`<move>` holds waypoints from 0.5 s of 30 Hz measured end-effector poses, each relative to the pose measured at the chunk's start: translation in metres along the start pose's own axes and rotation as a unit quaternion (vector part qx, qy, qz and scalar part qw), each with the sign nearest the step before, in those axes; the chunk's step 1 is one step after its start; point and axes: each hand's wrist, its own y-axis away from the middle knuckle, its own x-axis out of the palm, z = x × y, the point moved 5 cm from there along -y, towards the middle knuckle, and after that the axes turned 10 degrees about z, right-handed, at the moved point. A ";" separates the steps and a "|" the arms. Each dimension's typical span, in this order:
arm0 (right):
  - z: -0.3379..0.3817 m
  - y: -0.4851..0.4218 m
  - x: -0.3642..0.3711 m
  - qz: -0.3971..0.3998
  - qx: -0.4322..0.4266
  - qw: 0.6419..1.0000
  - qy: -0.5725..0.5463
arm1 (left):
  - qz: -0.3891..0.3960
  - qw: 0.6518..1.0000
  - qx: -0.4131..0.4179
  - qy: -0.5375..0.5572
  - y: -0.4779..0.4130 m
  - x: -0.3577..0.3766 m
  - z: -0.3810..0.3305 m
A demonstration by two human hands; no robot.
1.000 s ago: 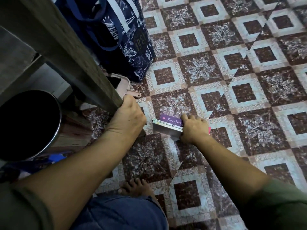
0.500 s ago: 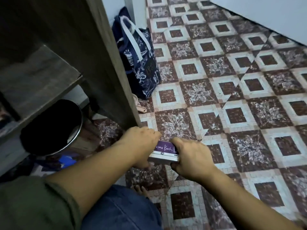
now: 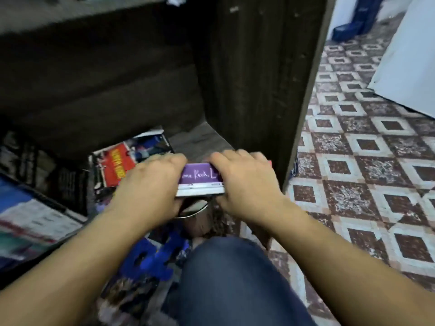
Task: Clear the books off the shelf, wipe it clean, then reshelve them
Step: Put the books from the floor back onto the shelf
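Observation:
A small stack of books (image 3: 200, 182), with a purple cover and white handwriting on top, is held between both hands in front of the dark wooden shelf's board (image 3: 197, 140). My left hand (image 3: 150, 184) grips the stack's left end and my right hand (image 3: 244, 180) grips its right end. A red and blue magazine (image 3: 122, 161) lies flat on the shelf board to the left of the stack. The shelf's upright side panel (image 3: 259, 78) stands just behind and right of my right hand.
More printed covers (image 3: 30, 215) lie at the lower left. A round metal bin (image 3: 195, 212) shows under the books, and blue patterned items (image 3: 153, 257) lie below it. Patterned floor tiles (image 3: 364, 161) spread to the right, with a white panel (image 3: 409, 67) at the far right. My knee (image 3: 235, 278) is at the bottom centre.
Both hands lifted the stack of books from the floor tiles and carried it up and left to the shelf opening. The view swung from the floor to the shelf.

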 end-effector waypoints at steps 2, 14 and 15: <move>0.029 -0.043 -0.014 -0.043 -0.033 0.998 0.019 | -0.059 0.996 -0.062 0.008 0.007 -0.019 0.042; 0.090 -0.164 0.087 -0.053 -0.059 0.996 -0.032 | -0.199 0.971 -0.129 -0.001 -0.012 0.066 0.169; 0.090 -0.165 0.097 -0.029 -0.062 0.997 -0.028 | -0.188 0.975 -0.118 -0.002 -0.012 0.079 0.170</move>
